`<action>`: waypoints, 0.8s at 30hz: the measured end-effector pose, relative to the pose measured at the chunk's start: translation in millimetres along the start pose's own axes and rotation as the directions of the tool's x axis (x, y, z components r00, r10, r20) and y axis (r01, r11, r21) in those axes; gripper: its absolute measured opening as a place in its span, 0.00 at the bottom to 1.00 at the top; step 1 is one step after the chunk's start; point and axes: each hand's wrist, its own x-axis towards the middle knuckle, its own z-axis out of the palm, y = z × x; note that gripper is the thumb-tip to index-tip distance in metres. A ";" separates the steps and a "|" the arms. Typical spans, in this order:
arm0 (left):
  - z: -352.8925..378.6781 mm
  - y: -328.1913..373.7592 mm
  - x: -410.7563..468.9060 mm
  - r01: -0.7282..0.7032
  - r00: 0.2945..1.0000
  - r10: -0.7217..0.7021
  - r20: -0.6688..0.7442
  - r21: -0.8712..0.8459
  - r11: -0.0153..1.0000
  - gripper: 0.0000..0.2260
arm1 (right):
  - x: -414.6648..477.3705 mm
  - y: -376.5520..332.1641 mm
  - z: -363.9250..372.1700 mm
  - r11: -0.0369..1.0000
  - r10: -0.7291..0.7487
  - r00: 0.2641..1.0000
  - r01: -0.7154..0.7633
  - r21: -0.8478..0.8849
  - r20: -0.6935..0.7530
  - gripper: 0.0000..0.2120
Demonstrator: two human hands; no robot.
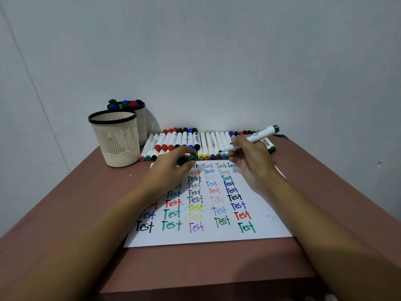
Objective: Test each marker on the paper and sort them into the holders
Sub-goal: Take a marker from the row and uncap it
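Green-ended white marker (260,135) is in the right hand (249,164), pinched between thumb and fingers near the nib end. The cap is off. The dark nib points left and slightly down. The barrel tilts up to the right, with the green butt end highest. The nib shows in front of the marker row, past the paper's far edge. Can't tell its height off the table.

Left hand (171,170) is palm down over the upper left of the white paper sheet (273,229), fingers curled. Its fingertips pinch a small green cap (191,158). The cap sits left of the nib, near it but apart.

Both forearms come in from the bottom corners and converge toward the far end of the sheet. The left one hides part of the left column of words.

The paper lies flat on a reddish-brown table (65,203), filled with rows of "Test" in black, red, green, blue, yellow and purple.

Row of white-barrelled capped markers (184,141) lies side by side along the far table edge by the wall.

Two holders stand upright at far left. The front cream mesh holder with black rim (118,142) is just beside the left end of the row. The rear matching holder (142,124) is right behind it, touching or not, can't tell. Stored markers (124,104) stand in the rear one, with green, blue and red caps up.
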 end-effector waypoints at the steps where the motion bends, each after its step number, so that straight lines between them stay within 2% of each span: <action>1: 0.8 0.6 0.5 0.000 1.000 0.000 -0.008 -0.006 1.000 0.13 | -3.2 -0.4 3.5 0.999 0.017 0.999 -0.019 0.040 0.042 0.10; 7: 4.2 5.9 1.5 -0.049 0.999 0.048 -0.024 -0.033 0.998 0.12 | -11.4 3.7 11.0 1.000 0.013 0.976 -0.015 0.010 0.219 0.10; 12: 5.0 10.6 -0.9 -0.098 0.995 0.097 -0.016 -0.093 0.991 0.11 | -12.8 6.8 12.1 0.998 0.005 0.965 0.012 -0.062 0.264 0.09; 16: 5.0 13.1 -3.6 -0.130 0.991 0.128 -0.032 -0.059 0.990 0.10 | -13.5 9.5 10.5 0.983 0.020 0.964 0.030 -0.184 0.267 0.08; 18: 4.6 16.2 -6.4 -0.146 0.989 0.144 -0.043 -0.057 0.988 0.09 | -14.1 9.4 8.9 0.984 0.040 0.958 0.011 -0.179 0.283 0.07; 24: 3.1 18.2 -7.9 -0.068 0.996 0.080 0.043 -0.234 0.970 0.08 | -15.1 8.6 8.3 0.991 0.066 0.935 -0.021 -0.132 0.349 0.03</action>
